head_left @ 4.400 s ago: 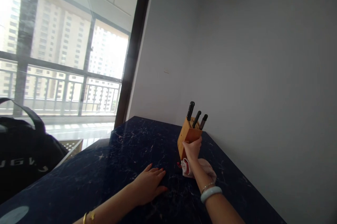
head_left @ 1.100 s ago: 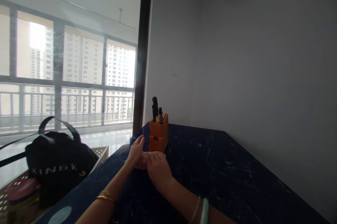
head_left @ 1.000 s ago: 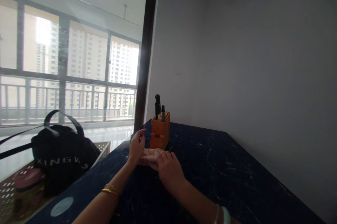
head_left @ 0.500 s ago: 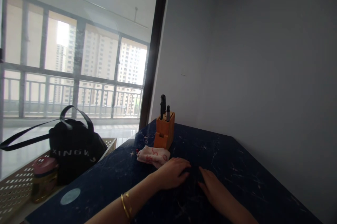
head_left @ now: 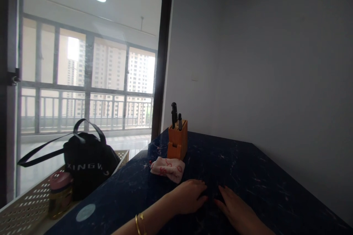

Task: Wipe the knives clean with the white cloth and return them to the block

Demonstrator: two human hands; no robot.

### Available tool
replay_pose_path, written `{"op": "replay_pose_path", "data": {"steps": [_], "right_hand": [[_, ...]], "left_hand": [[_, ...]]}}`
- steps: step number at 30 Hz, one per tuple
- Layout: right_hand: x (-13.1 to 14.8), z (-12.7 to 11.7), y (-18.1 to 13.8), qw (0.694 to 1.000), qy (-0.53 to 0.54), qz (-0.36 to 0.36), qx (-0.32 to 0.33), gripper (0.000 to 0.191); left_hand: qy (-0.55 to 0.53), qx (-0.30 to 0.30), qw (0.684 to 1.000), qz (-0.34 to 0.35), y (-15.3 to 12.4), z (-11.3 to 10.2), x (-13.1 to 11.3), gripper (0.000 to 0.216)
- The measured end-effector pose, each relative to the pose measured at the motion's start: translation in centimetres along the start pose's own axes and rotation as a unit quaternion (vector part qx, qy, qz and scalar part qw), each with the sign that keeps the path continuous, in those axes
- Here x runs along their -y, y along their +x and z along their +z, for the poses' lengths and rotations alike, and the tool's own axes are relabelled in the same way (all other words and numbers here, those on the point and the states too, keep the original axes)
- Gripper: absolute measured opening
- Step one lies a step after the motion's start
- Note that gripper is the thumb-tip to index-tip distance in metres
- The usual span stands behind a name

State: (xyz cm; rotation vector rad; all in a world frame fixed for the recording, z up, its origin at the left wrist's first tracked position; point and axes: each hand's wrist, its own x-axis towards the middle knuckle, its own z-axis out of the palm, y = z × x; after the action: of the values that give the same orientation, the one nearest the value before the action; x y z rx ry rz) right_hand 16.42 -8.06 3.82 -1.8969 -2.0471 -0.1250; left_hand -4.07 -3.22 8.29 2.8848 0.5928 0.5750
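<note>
My left hand [head_left: 189,198] and my right hand [head_left: 235,210] lie flat, palms down, side by side on the dark marble tabletop [head_left: 248,168]. Neither holds anything. Just beyond the left hand lies a folded white cloth with red marks [head_left: 168,167]. Behind the cloth, near the table's far left corner, stands a wooden knife block [head_left: 177,139] with black handles sticking up.
A black bag [head_left: 86,165] and a pink-lidded jar [head_left: 59,198] sit on a perforated shelf [head_left: 19,214] left of the table. A round pale spot [head_left: 85,212] marks the table's near left. A grey wall runs along the right. A large window is at the back left.
Both hands have left the cloth and pulled back toward me, now resting flat on the table. Earlier the right hand held the knife block, which now stands near the far corner.
</note>
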Motion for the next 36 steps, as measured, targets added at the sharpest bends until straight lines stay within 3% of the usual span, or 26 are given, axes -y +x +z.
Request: {"op": "replay_pose_path", "data": {"steps": [16,26,36], "right_hand": [[1.5,-0.9,-0.5,0.999,-0.034,-0.013,0.029,0.050],[0.7,0.1,-0.3,0.999,-0.025,-0.024,0.001,0.050],[1.3,-0.9,-0.6,0.998,-0.043,-0.021,0.036,0.055]], "left_hand": [[0.009,0.021,1.000,-0.007,-0.1,0.7,0.6,0.035],[0.011,0.021,1.000,-0.005,-0.1,0.5,0.3,0.036],[0.013,0.011,1.000,0.007,0.0,0.4,0.4,0.036]]}}
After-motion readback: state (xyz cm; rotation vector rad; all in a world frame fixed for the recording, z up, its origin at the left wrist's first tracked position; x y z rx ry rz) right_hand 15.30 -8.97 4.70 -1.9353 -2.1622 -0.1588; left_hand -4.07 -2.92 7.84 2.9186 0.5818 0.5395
